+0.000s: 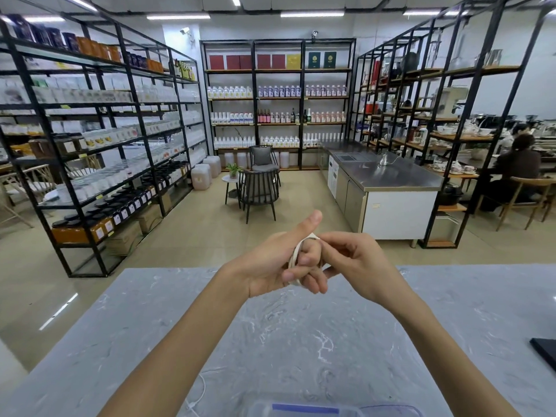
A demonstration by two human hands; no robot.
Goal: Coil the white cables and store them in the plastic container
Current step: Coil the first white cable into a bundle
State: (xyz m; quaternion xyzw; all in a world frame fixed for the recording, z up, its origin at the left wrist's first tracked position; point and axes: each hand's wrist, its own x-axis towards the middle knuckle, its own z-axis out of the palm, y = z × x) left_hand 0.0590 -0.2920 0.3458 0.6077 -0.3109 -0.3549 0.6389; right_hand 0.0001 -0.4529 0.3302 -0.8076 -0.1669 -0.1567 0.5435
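Note:
A white cable (295, 254) is wound in loops around the fingers of my left hand (272, 260), thumb pointing up, above the grey marble table (150, 326). My right hand (358, 263) pinches the cable at the top of the coil, touching the left fingers. Another white cable (201, 392) lies on the table by my left forearm, partly hidden. The clear plastic container (331, 410) with a blue strip shows only its rim at the bottom edge.
A dark flat object (546, 352) lies at the table's right edge. Beyond the table are black shelving racks, chairs with a small round table (231, 179), a steel counter (388, 176) and seated people (517, 167) at the far right.

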